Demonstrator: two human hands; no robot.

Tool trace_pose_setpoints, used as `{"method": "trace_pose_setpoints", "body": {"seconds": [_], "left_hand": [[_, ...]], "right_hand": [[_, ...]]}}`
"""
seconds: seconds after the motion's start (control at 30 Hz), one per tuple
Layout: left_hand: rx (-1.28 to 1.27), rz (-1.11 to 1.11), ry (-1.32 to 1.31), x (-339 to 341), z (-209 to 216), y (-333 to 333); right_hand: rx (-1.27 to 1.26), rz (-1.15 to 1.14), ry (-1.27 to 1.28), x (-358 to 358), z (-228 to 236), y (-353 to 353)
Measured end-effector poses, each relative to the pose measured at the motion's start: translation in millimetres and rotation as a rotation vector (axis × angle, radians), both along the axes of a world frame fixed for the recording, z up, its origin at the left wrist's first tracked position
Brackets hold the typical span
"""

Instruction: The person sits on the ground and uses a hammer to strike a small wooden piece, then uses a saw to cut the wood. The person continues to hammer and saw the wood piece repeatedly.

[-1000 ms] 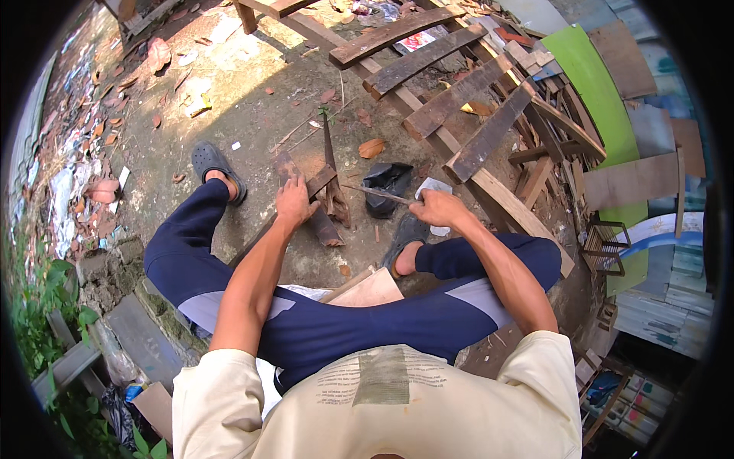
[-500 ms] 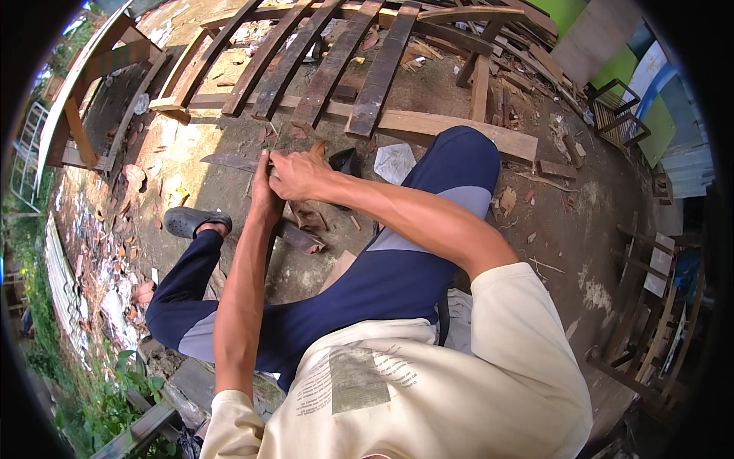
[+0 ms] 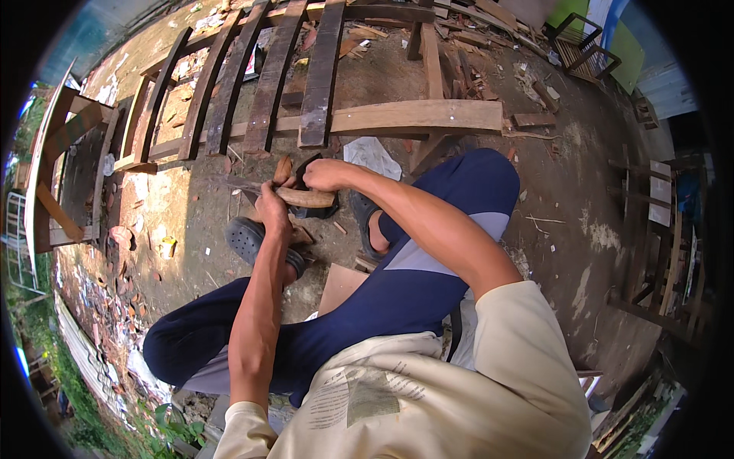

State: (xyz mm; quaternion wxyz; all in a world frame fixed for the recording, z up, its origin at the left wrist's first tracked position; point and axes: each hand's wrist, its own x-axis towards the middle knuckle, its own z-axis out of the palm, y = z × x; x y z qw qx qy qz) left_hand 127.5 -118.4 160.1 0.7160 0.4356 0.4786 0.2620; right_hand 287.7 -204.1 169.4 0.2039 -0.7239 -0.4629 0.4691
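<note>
So, containers first: a black plastic bag (image 3: pixel 316 212) is seen on the floor (image 3: pixel 566 229) just under the hands, thin, shiny and crumpled, and whatever might be in it can't be made out. A sheet of whitish plastic (image 3: pixel 372 158) is spread near it, all wrinkled and kinda see-through. The bladed tool (image 3: pixel 307 198) is held above the floor right over that black bag, with its pale, rounded wooden handle pointed right and its dark blade pointed left, pretty blurred. It's grasped by the left hand (image 3: pixel 271 208) around where handle and blade meet, so that grip is closed on it. The right hand (image 3: pixel 325 174) is held just above the handle's free end with fingers curled in; whether anything is pinched in that grip can't be told from this angle. A dry brown leaf (image 3: pixel 284 170) is seen just beyond the handle. Past the hands, a slatted frame (image 3: pixel 417 118) is laid out, with dark, worn, flat planks set across paler, straight-edged rails. A smooth light-brown board (image 3: pixel 340 288) is partly covered by the legs, and rubbery grey clogs (image 3: pixel 246 239) are worn, the left one dotted with holes. The floor's rough, stained concrete.
</note>
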Motion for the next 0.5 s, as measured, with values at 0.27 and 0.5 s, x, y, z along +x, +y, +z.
{"method": "trace_pose_setpoints", "body": {"seconds": [0.27, 0.5], "left_hand": [[0.303, -0.252, -0.200, 85.3, 28.4, -60.9], [0.515, -0.683, -0.313, 200.0, 66.3, -43.4]], "right_hand": [[-0.882, -0.175, 0.163, 85.5, -43.3, -164.4], [-0.734, -0.518, -0.330, 177.1, -106.4, -254.5]]}}
